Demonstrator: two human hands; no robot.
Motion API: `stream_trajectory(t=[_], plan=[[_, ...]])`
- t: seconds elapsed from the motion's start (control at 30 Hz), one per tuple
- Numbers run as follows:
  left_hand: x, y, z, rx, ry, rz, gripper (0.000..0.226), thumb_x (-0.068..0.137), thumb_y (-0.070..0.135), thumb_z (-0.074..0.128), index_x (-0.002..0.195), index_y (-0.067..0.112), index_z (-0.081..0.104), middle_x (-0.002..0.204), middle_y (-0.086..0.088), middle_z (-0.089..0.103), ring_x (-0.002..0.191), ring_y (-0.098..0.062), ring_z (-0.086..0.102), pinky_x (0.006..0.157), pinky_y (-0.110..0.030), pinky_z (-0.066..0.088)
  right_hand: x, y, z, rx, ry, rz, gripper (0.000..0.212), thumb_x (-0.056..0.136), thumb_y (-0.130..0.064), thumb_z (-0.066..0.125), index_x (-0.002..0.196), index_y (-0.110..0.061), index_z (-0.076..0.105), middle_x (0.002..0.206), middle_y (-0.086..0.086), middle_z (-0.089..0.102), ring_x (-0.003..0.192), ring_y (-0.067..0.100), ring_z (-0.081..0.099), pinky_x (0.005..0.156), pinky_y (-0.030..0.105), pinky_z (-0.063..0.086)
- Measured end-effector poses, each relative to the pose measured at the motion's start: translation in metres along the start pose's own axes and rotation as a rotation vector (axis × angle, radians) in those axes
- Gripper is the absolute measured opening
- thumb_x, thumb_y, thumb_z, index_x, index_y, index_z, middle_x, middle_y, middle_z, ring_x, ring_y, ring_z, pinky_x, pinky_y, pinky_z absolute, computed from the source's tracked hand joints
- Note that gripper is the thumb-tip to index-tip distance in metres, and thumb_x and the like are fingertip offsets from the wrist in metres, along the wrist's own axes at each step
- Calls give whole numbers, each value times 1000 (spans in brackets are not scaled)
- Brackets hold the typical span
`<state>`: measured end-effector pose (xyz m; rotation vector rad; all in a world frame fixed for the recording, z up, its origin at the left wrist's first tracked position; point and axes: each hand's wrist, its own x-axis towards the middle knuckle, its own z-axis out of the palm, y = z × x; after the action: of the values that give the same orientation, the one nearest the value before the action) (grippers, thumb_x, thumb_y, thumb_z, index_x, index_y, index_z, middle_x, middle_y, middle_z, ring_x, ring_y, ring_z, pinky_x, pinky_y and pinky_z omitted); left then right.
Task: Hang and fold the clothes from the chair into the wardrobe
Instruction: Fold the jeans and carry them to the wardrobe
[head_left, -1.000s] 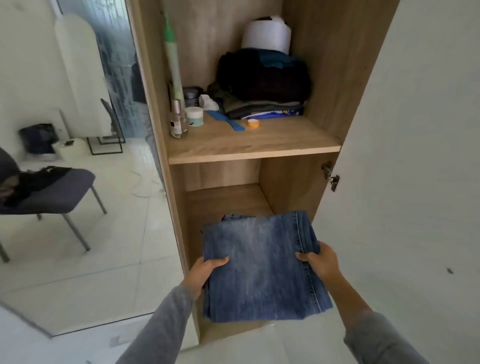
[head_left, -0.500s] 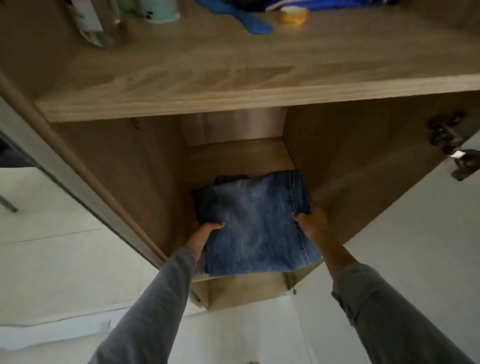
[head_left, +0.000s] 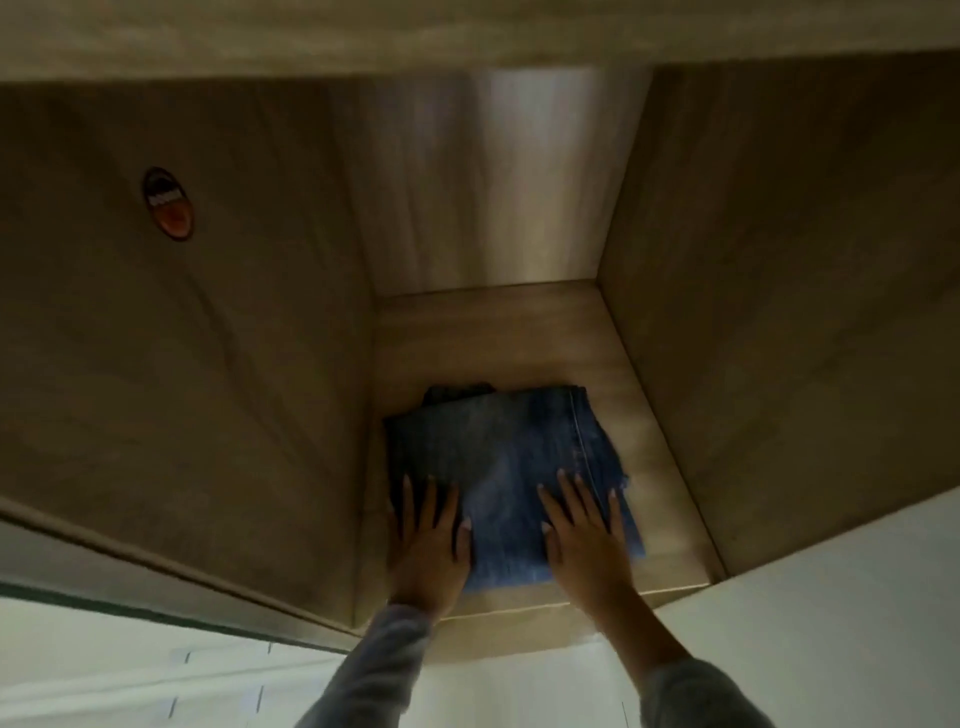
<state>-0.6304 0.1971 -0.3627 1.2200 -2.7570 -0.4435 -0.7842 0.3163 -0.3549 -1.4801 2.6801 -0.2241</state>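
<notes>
Folded blue jeans (head_left: 511, 457) lie flat on the bottom shelf (head_left: 654, 457) of the wooden wardrobe, towards the left wall. A dark garment edge (head_left: 457, 393) peeks out behind them. My left hand (head_left: 428, 540) lies flat on the jeans' near left part, fingers straight. My right hand (head_left: 584, 538) presses flat on their near right part, fingers spread. Both grey sleeves reach in from below.
The wardrobe's left wall (head_left: 208, 364) carries a small round sticker (head_left: 169, 202). The right wall (head_left: 805, 312) and the shelf above (head_left: 467, 31) close in the compartment. The white door (head_left: 831, 597) stands open at lower right. Pale floor shows at lower left.
The jeans went from being carried at their sides down onto the bottom shelf. Both hands let go of the edges and now lie flat on top. The view dropped into the lower compartment.
</notes>
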Motion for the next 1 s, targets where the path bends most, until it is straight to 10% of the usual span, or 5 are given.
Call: stream_trajectory(t=[0.67, 1.0], plan=[[70, -21, 40, 22, 359, -18, 69, 88, 51, 14, 144, 19, 35, 153, -9, 26, 145, -23, 15, 117, -32, 9, 66, 9, 54, -66, 294, 33, 51, 90, -35, 26, 130, -23, 57, 138, 3, 53, 129, 23, 48, 109, 50, 15], [141, -35, 35, -3, 403, -20, 79, 79, 61, 3, 147, 27, 27, 157, 1, 18, 146, -16, 5, 117, -27, 3, 135, 9, 51, -53, 271, 15, 71, 84, -43, -2, 145, -31, 31, 154, -4, 28, 143, 16, 21, 116, 45, -4]])
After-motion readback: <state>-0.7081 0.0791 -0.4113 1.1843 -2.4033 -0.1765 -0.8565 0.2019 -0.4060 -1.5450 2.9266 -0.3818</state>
